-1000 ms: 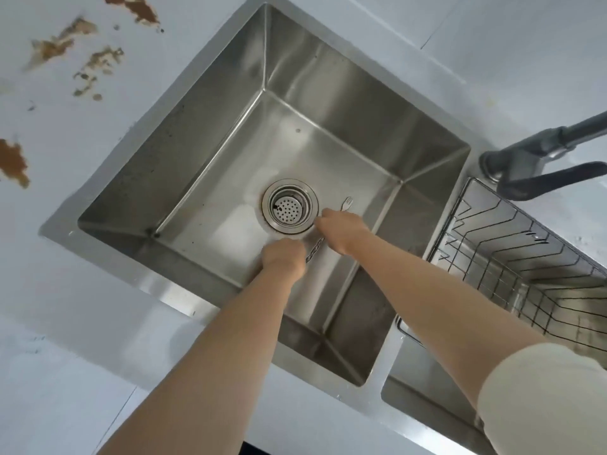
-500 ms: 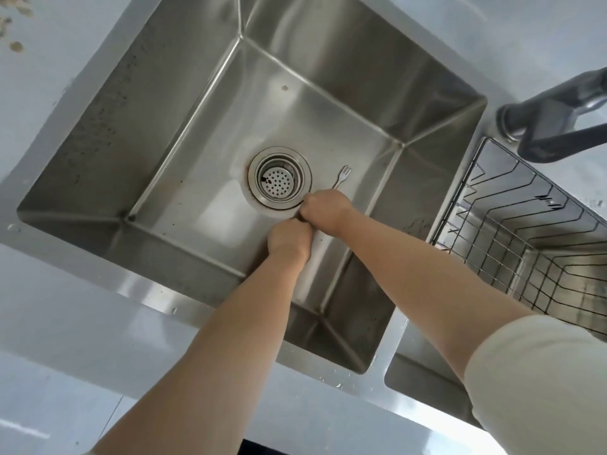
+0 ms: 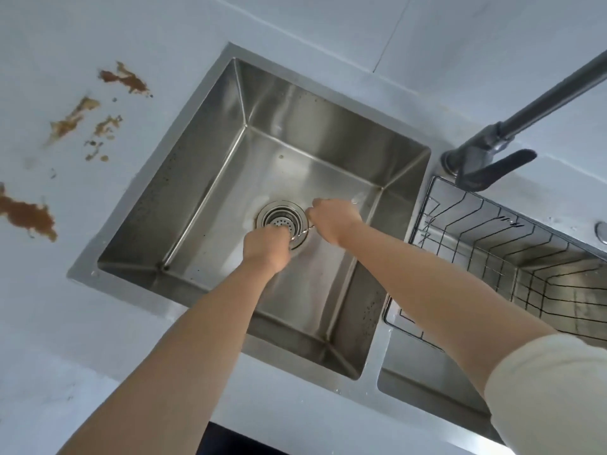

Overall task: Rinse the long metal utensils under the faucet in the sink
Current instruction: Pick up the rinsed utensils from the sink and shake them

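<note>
Both my hands are down in the steel sink, close to the round drain strainer. My left hand is closed around one end of a thin metal utensil, of which a short stretch shows between the hands. My right hand is closed around its other end, and a bit of metal tip pokes out past the knuckles. The dark faucet stands at the right, its spout swung up and away from this basin. No water stream is visible.
A second basin at the right holds a black wire rack. Brown stains mark the white counter left of the sink. A round button sits at the far right edge.
The hands have drawn slightly apart, the left over the strainer's near rim. The fork tip that stuck out clearly beyond my right hand is now mostly hidden. The camera view has shifted.
</note>
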Tool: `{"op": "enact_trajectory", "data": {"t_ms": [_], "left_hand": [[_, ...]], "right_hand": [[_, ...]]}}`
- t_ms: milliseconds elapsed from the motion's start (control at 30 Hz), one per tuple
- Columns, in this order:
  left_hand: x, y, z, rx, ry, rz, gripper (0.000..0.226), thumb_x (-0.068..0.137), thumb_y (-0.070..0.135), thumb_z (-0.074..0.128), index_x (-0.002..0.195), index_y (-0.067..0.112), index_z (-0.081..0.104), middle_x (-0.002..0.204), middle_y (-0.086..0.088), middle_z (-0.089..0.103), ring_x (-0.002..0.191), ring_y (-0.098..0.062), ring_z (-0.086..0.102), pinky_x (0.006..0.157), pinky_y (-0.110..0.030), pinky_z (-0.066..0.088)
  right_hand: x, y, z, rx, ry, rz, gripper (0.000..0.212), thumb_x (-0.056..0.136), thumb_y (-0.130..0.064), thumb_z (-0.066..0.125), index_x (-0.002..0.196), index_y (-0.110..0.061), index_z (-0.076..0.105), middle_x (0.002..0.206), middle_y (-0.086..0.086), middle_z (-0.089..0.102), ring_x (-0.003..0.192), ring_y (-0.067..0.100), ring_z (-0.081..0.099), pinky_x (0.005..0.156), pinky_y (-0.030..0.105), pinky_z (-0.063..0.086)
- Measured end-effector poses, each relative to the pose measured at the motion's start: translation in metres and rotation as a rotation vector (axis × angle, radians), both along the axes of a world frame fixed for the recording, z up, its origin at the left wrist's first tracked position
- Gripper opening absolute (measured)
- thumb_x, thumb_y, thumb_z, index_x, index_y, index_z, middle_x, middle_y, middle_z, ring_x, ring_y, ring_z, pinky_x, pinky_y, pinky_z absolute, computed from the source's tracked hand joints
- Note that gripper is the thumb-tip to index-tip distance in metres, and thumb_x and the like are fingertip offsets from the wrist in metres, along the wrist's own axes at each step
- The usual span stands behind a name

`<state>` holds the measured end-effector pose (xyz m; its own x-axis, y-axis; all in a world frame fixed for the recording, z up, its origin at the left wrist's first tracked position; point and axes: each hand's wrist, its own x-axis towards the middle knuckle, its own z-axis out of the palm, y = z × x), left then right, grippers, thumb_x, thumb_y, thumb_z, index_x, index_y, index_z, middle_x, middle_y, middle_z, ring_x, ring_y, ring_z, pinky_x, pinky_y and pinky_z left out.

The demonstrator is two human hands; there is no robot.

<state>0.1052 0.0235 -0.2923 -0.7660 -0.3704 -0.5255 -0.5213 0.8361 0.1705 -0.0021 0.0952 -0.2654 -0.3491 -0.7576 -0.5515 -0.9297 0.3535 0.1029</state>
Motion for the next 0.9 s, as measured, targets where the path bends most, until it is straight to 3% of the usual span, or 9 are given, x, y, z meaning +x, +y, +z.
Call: {"op": "enact_trajectory", "data": {"t_ms": [200,433,700,900], "left_hand": [[-0.022,-0.018,0.071,-0.125,0.128,-0.112,0.026,0.087,0.007,0.045,0.11,0.01,0.055,0.112,-0.016,0.063,0.104,-0.037,0.06,0.083,-0.04,0.05],[-0.075,0.028,0.134,-0.2,0.3,-0.4,0.023,0.086,0.001,0.046,0.103,0.009,0.06,0.11,-0.016,0.063,0.104,-0.036,0.058,0.079,-0.04,0.048],[-0.13,0.133,0.127,-0.191,0.345,-0.712,0.017,0.086,-0.001,0.049,0.095,0.005,0.062,0.098,-0.014,0.066,0.091,-0.032,0.061,0.07,-0.034,0.047],[-0.133,0.195,0.09,-0.152,0.252,-0.831,0.02,0.085,-0.008,0.045,0.095,0.003,0.059,0.098,-0.014,0.064,0.091,-0.031,0.06,0.066,-0.034,0.042]], "right_hand": [[-0.015,0.017,0.062,-0.18,0.089,-0.107,0.032,0.09,0.0,0.041,0.119,-0.007,0.053,0.12,0.012,0.054,0.107,0.034,0.057,0.068,0.035,0.038],[-0.039,0.103,0.113,-0.265,0.153,-0.324,0.034,0.087,0.006,0.044,0.118,-0.008,0.051,0.111,0.011,0.054,0.1,0.033,0.059,0.066,0.036,0.04],[-0.051,0.224,0.108,-0.273,0.194,-0.595,0.032,0.089,0.002,0.043,0.118,-0.009,0.052,0.112,0.009,0.058,0.101,0.031,0.059,0.068,0.035,0.042],[-0.041,0.283,0.07,-0.202,0.113,-0.703,0.035,0.089,0.004,0.039,0.119,-0.009,0.052,0.115,0.01,0.056,0.102,0.031,0.058,0.069,0.033,0.039]]}}
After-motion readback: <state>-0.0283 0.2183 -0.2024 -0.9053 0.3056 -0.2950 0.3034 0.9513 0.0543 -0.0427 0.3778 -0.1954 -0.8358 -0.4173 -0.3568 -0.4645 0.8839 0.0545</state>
